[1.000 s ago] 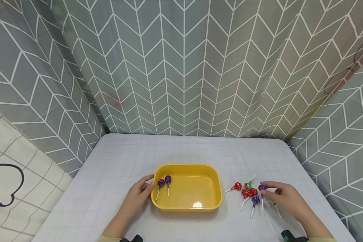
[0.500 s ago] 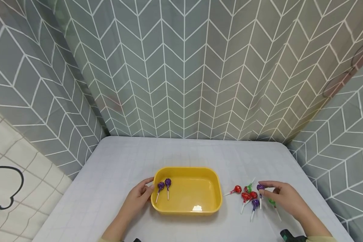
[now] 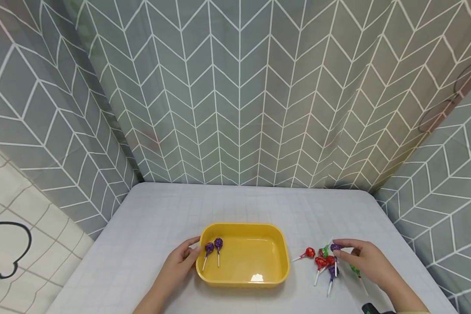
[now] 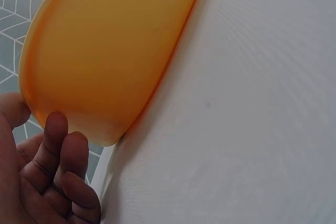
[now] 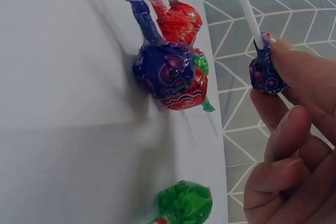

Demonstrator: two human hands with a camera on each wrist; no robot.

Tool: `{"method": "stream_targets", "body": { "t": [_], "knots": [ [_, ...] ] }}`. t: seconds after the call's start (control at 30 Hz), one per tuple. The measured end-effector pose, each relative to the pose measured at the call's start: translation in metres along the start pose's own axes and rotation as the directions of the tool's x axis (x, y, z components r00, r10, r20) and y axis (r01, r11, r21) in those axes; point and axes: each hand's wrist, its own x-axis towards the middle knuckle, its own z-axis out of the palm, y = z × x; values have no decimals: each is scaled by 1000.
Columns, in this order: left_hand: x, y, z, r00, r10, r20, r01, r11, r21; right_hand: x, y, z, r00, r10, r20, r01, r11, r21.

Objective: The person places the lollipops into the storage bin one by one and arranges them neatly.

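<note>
My left hand [image 3: 177, 262] holds the left rim of a yellow plastic tray [image 3: 241, 282], thumb at the edge; in the left wrist view its fingers lie against the outer wall. Inside the tray's left end are two purple-wrapped lollipops [image 3: 209, 247]. To the right, my right hand [image 3: 366, 261] pinches another purple lollipop [image 5: 269, 73] between thumb and index finger, raised off the table in the right wrist view. Beside it lies a cluster: a purple lollipop [image 5: 165, 69], red lollipops [image 3: 320, 262] and a green-wrapped lollipop [image 3: 323, 251].
One green lollipop [image 3: 355, 269] lies apart, under the right hand. A red lollipop [image 3: 309, 252] points its stick toward the tray. The white-covered table [image 3: 161, 209] is bordered by grey patterned curtains [image 3: 235, 109].
My right hand has shifted slightly left with the pinched purple lollipop, toward the cluster. The left hand stays at the tray; the head view has tilted up a little.
</note>
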Motion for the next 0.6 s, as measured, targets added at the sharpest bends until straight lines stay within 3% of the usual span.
{"method": "stream_targets", "body": {
  "t": [0.37,0.6],
  "knots": [
    [2,0,0,1000,29,0,-29,999,21,6,-9,2,1000,-10,-8,10,1000,17],
    [2,-3,0,1000,14,12,-15,1000,23,13,-19,5,999,-23,-25,22,1000,-17]
  ]
}}
